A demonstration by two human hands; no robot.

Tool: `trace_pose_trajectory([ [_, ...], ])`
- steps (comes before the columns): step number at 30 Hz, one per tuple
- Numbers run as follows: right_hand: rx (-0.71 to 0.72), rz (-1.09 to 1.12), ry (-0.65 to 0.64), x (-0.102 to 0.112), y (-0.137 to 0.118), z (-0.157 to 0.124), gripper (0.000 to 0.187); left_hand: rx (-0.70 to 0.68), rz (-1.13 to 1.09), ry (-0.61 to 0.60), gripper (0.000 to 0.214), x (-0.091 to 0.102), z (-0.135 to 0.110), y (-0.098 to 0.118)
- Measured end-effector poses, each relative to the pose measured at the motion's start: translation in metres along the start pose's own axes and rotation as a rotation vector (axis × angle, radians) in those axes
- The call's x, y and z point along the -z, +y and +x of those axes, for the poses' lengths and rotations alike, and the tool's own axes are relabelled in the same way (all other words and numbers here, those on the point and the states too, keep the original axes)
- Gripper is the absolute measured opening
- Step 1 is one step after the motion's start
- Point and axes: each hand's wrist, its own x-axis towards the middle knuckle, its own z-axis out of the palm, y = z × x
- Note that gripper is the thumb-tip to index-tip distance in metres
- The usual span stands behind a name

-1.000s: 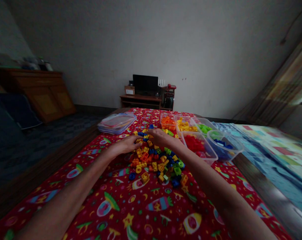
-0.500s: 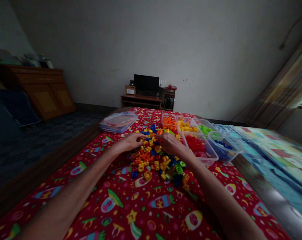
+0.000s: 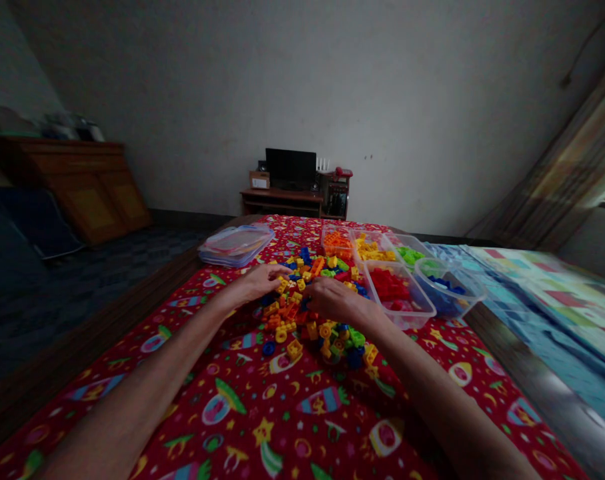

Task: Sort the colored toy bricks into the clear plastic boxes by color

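A mixed pile of toy building bricks in yellow, orange, blue, green and red lies on the red patterned cloth. My left hand reaches into its left side, thumb and fingers apart, with no brick visible in them. On the pile's right side, my right hand is bent down with its fingers closed together among the bricks; whatever they hold is hidden. Close to the right hand stands a clear plastic box with red bricks inside.
Behind it are clear boxes of orange bricks, yellow bricks and green bricks. A round tub holding blue bricks stands at right. Stacked plastic lids lie at back left. A bed borders the table's right side.
My right hand has shifted left and slightly nearer, uncovering orange and green bricks behind it. My left hand stays at nearly the same place.
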Motion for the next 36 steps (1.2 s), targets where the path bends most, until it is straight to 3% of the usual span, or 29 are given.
trace_pose_trajectory([
  [11, 0.046, 0.125, 0.142, -0.006, 0.010, -0.008, 0.032, 0.055, -0.187, 0.002, 0.050, 0.000, 0.002, -0.001],
  [20, -0.099, 0.328, 0.398, 0.004, 0.012, 0.004, 0.040, 0.070, -0.457, 0.060, 0.081, -0.010, -0.012, 0.033],
  [28, -0.062, 0.394, 0.299, 0.003, 0.008, 0.005, 0.039, 0.074, -0.525, 0.066, 0.093, -0.033, -0.012, 0.046],
  [31, -0.099, 0.359, 0.296, 0.002, 0.009, 0.004, 0.036, 0.063, -0.501, 0.084, 0.086, -0.036, -0.011, 0.044],
  [36, -0.136, 0.353, 0.282, 0.003, 0.018, 0.001, 0.031, 0.041, -0.468, 0.138, 0.051, -0.034, -0.011, 0.041],
])
